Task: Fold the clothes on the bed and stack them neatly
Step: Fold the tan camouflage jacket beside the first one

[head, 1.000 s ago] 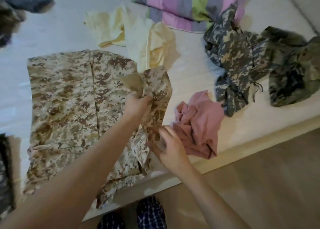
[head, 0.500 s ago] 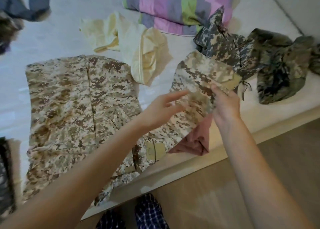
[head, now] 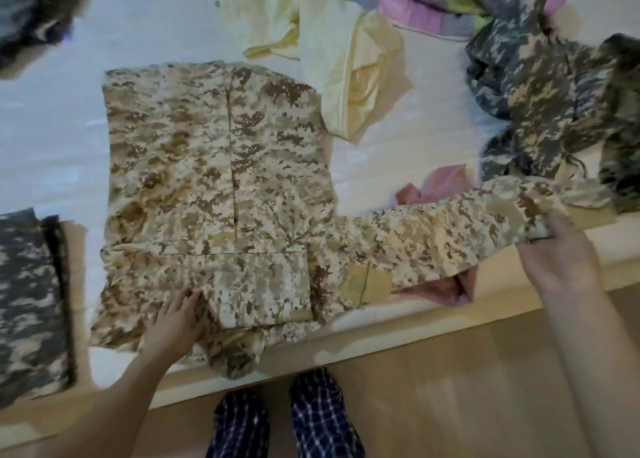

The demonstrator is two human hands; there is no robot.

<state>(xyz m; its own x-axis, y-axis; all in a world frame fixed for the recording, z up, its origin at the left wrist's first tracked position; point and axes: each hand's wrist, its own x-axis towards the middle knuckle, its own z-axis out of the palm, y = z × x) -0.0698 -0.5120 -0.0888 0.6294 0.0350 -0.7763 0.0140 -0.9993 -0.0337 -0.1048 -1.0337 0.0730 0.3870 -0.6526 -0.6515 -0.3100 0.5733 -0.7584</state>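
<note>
Sleeve point(head: 460, 229) now stretched rightward, pinched by right hand point(head: 557, 260); left hand point(head: 176, 322) flat, open on one tan jacket point(head: 214, 166); pink garment point(head: 443, 183) underneath.

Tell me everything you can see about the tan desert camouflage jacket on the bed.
The tan desert camouflage jacket lies flat on the white bed sheet, woven fabric in a brown pixel pattern with a centre seam and a plain tan patch on the sleeve. The left hand presses its lower edge; the right hand holds the sleeve cuff stretched out sideways over a crumpled pink garment.
</note>
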